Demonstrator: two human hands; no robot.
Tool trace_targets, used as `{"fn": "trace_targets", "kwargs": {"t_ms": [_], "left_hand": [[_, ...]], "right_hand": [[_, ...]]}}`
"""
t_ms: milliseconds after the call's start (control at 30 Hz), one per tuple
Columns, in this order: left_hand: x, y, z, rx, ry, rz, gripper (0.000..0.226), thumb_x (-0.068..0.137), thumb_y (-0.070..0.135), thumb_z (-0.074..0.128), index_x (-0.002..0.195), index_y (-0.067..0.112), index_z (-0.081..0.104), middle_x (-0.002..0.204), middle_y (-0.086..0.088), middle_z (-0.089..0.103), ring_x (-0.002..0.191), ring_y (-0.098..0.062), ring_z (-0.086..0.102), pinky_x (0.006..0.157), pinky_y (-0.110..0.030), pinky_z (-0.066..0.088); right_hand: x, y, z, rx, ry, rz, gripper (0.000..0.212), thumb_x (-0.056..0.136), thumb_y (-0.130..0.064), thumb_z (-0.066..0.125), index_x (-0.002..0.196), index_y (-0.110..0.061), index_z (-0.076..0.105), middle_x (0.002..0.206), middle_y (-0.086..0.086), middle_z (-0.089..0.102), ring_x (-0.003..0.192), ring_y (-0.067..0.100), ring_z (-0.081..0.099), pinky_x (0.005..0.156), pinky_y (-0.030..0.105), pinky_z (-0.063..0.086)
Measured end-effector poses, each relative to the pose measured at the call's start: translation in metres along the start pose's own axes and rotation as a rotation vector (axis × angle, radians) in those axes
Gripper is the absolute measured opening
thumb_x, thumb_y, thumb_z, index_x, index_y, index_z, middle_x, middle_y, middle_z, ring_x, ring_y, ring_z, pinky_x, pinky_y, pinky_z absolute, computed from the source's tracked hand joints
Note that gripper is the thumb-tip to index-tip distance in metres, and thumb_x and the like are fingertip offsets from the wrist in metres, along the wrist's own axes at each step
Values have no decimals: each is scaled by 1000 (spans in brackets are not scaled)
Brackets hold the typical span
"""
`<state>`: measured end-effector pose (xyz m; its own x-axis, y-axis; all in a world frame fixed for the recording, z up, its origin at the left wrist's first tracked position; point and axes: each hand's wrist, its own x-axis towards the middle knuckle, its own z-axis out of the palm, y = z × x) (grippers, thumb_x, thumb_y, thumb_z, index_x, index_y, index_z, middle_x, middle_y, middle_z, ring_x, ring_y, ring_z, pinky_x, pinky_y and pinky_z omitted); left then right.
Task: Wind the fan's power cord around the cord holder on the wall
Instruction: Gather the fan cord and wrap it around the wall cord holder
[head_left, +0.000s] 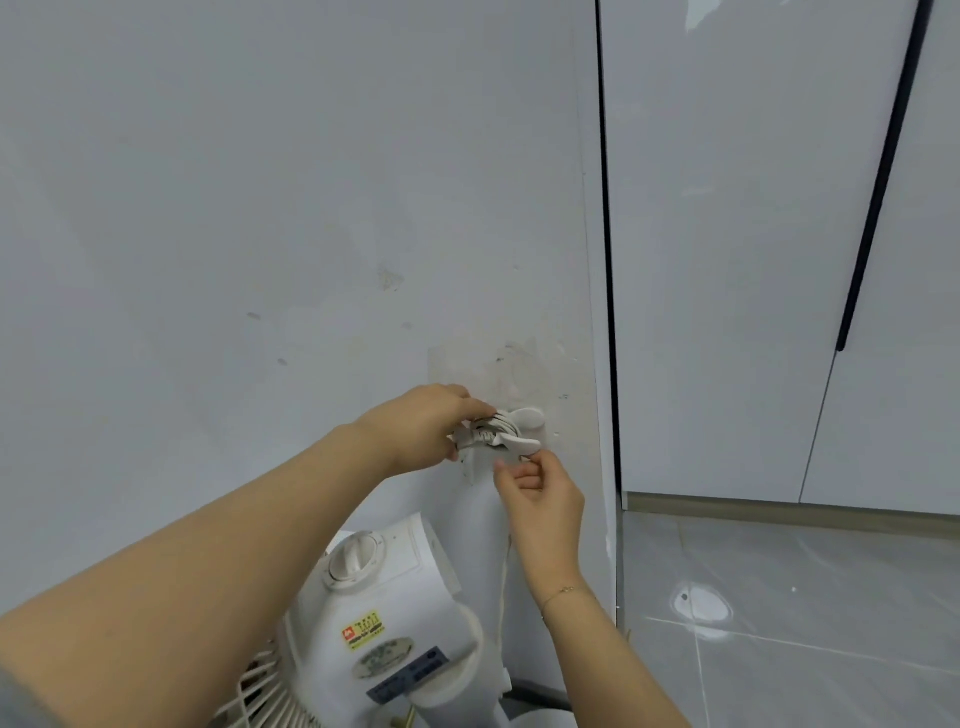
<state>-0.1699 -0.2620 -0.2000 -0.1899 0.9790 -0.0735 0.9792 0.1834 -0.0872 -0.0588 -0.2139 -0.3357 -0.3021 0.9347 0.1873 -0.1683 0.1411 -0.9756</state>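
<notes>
Bare forearms, no sleeves in view; thin gold chain bracelet (563, 592) on right wrist.

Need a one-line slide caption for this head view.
Both hands, left and right, at the wall cord holder, cord looped, fan below.

Soft, even, dim-grey indoor light; faint shadows, slight overall blur, wide-angle bending at edges.
</notes>
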Motion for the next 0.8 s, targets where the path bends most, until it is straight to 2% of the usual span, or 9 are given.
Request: {"fn": "trace_targets", "kwargs": {"t_ms": [133, 233, 400, 533, 667, 733, 800], "left_hand": [[-2, 0, 0, 24, 68, 38, 37, 90, 16, 51, 125, 24, 59, 109, -2, 65, 103, -22, 59, 89, -35, 47], [1, -3, 4, 9, 104, 22, 44, 90, 6, 48, 128, 26, 58, 110, -2, 64, 102, -22, 58, 88, -33, 47], [5, -6, 3, -64, 120, 14, 45, 93, 3, 45, 133, 21, 55, 127, -2, 60, 117, -20, 54, 97, -28, 41], [7, -5, 1, -128, 121, -36, 45, 92, -1, 44, 129, 18, 58, 127, -3, 61, 116, -21, 54, 100, -32, 41], [0, 1, 1, -229, 162, -99, 40, 93, 9, 53, 131, 18, 55, 126, -6, 60, 113, -21, 56, 99, -29, 42], [-8, 5, -1, -256, 173, -132, 46, 91, 19, 59, 136, 20, 49, 130, -6, 56, 116, -22, 55, 101, -31, 41], [-19, 9, -4, -225, 165, -139, 47, 90, 26, 59, 135, 21, 49, 131, -4, 53, 118, -22, 53, 102, -32, 40]], "right_hand": [[7, -3, 2, 107, 81, 14, 25, 86, -29, 69, 75, -8, 61, 68, 10, 64, 58, 8, 58, 56, 9, 44], [11, -4, 8, 170, 131, 24, 23, 87, -25, 68, 73, -9, 60, 67, 14, 66, 54, 6, 59, 56, 9, 45], [16, -7, 13, 245, 174, 50, 27, 88, -18, 66, 66, -9, 54, 64, 13, 64, 53, 12, 58, 59, 19, 51], [21, -10, 11, 293, 140, 111, 30, 87, -13, 67, 63, -6, 49, 58, 10, 61, 49, 15, 56, 62, 34, 54], [21, -15, 2, 337, 78, 188, 21, 84, -13, 71, 77, 4, 62, 65, 14, 65, 56, 19, 62, 57, 22, 56], [14, -21, -2, 341, 72, 221, 20, 83, -15, 72, 92, 1, 64, 72, 13, 70, 64, 19, 67, 67, 24, 58], [0, -26, -6, 336, 97, 239, 26, 84, -14, 71, 106, -7, 59, 75, 10, 70, 70, 19, 68, 76, 29, 57]]}}
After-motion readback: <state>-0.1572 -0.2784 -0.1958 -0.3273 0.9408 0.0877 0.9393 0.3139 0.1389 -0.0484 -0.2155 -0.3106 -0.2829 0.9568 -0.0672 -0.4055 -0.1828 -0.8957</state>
